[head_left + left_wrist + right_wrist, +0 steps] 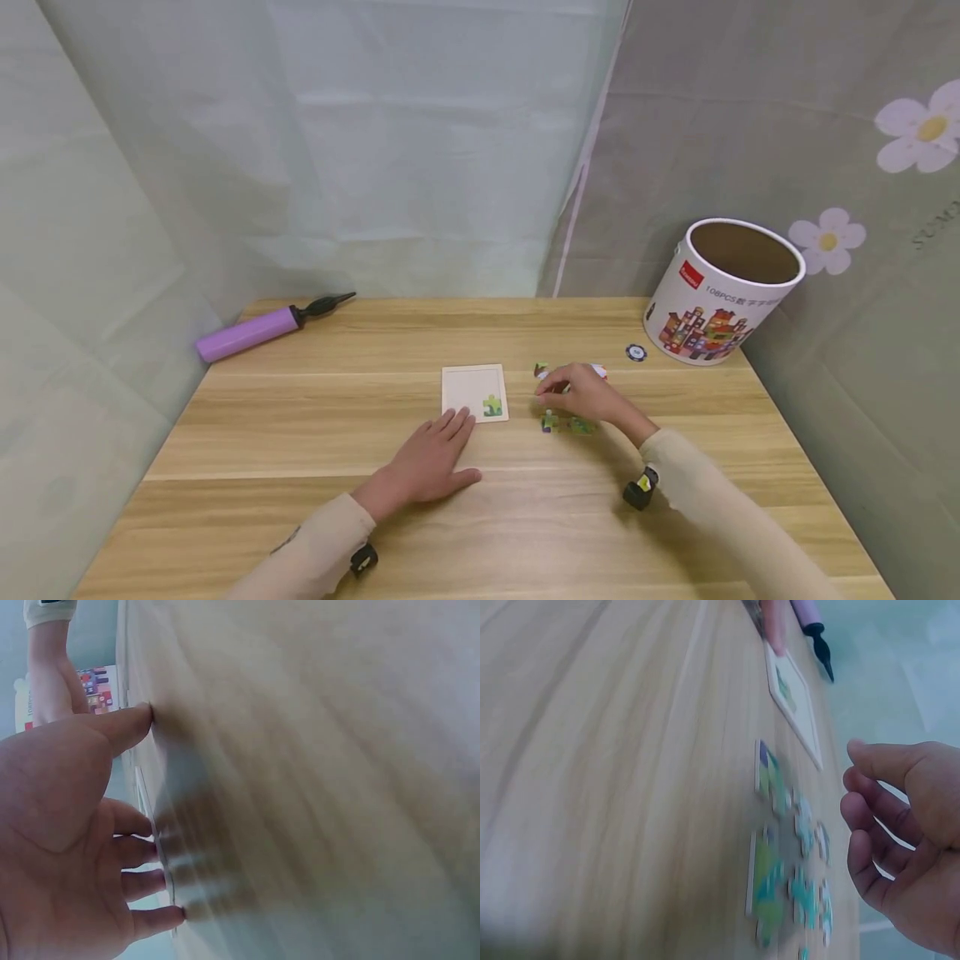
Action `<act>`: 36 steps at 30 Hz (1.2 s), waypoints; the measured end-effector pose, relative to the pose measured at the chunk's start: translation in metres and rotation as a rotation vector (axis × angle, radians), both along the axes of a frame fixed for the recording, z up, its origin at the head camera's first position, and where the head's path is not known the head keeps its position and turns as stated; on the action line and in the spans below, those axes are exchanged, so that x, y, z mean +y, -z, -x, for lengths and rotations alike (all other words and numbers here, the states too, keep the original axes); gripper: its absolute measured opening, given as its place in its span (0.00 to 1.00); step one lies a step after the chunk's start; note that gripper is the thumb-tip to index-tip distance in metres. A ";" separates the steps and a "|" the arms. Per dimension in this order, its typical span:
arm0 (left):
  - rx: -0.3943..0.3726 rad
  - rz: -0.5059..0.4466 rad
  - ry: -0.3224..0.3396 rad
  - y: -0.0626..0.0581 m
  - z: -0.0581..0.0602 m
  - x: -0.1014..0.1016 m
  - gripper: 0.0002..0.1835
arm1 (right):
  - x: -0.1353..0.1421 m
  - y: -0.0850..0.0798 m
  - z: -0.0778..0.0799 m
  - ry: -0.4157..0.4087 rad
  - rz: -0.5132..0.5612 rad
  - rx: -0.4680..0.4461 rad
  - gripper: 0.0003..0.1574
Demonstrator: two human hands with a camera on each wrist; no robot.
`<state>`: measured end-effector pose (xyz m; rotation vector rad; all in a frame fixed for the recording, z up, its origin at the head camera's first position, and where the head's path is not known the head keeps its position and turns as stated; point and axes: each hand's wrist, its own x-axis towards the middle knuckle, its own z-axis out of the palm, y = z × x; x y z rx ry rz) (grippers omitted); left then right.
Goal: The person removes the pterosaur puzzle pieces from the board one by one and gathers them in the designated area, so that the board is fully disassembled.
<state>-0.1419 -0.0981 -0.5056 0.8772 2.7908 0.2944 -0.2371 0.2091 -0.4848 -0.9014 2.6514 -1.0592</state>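
Observation:
A square pale puzzle tray (465, 385) lies mid-table, with one green puzzle piece (492, 406) in its near right corner. The fingertips of my left hand (431, 458) rest on the tray's near edge, fingers straight, the thumb touching the table. To the right, my right hand (581, 392) hovers over several loose puzzle pieces (550, 422), hiding some of them from the head camera. In the right wrist view its fingers are loosely bent, the thumb near the index finger, and I see nothing between them. Loose pieces (765, 877) lie on the table beside that hand.
A white bucket (720, 292) with printed blocks on its side stands at the back right. Near its base is a round dark chip (636, 352). A purple hand pump (251, 333) with a black nozzle lies at the back left. Cloth curtains (420, 150) enclose the table.

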 end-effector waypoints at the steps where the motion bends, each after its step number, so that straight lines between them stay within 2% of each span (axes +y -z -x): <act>1: -0.005 -0.004 0.002 -0.001 0.001 0.000 0.45 | -0.004 0.000 0.001 -0.009 0.000 -0.003 0.06; 8: -0.026 -0.029 0.009 -0.003 0.002 -0.001 0.45 | -0.031 0.007 0.010 -0.039 -0.004 -0.055 0.09; 13: -0.024 -0.039 0.008 -0.003 0.001 -0.002 0.45 | -0.047 0.014 0.017 -0.060 -0.002 -0.016 0.10; 19: -0.022 -0.052 0.010 -0.001 0.000 -0.003 0.45 | -0.059 0.021 0.022 -0.061 -0.051 0.019 0.11; 27: -0.014 -0.053 0.005 0.000 -0.001 -0.003 0.45 | -0.070 0.022 0.022 -0.074 -0.121 0.026 0.12; 36: 0.008 -0.044 0.012 0.002 0.000 -0.003 0.45 | -0.077 0.025 0.022 -0.077 -0.153 0.072 0.13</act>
